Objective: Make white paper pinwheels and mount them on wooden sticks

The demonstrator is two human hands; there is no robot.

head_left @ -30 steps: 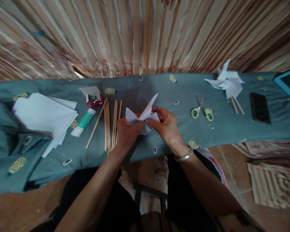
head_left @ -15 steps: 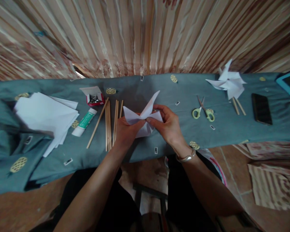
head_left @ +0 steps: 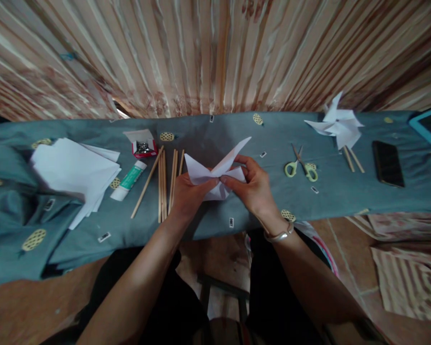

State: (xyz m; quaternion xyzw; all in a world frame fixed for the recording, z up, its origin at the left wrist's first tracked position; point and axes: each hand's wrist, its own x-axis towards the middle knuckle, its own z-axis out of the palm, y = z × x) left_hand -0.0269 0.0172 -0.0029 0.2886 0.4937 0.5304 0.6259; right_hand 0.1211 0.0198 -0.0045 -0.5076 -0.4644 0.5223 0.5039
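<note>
A white paper pinwheel (head_left: 219, 167) is held over the cloth-covered table between both my hands. My left hand (head_left: 190, 194) grips its left side, the thumb pressed near the centre. From the other side my right hand (head_left: 253, 184) pinches it, thumb tip close to the left thumb and fingers behind the paper. One long blade points up and right, another up and left. The thumbs cover the middle, so whatever lies under them is hidden. Just left of my left hand lie several wooden sticks (head_left: 162, 187).
To the left are a stack of white paper (head_left: 75, 165), a glue stick (head_left: 129, 180) and an open red box (head_left: 145, 147) of small metal pieces. To the right lie scissors (head_left: 300, 165), paper pinwheels (head_left: 341, 124) on sticks, a phone (head_left: 388, 163) and a blue-framed device (head_left: 429, 125).
The pinwheel has tilted slightly and its long upper blade leans further right. My right hand has shifted a little to the right. Both hands keep hold of the paper.
</note>
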